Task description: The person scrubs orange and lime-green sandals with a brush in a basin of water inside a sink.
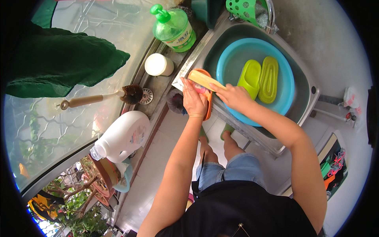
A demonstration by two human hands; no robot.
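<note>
At the far left a green cloth (59, 63) hangs over the window, cut off by the rim. Right of it a wooden-handled brush (100, 98) lies on the sill, with a white detergent jug (122, 136) nearer and a white cup (158, 64) and green soap bottle (175, 28) farther off. The left hand (193, 102) presses flat on an orange slipper (206, 94) at the sink's (308, 94) left edge, hiding most of it. The right hand (233, 96) has its grip closed around a pale scrubbing brush (203, 79) lying across the slipper; its bristles cannot be seen. Farther right, two lime-green slippers (259, 78) lie in a blue basin (286, 81).
</note>
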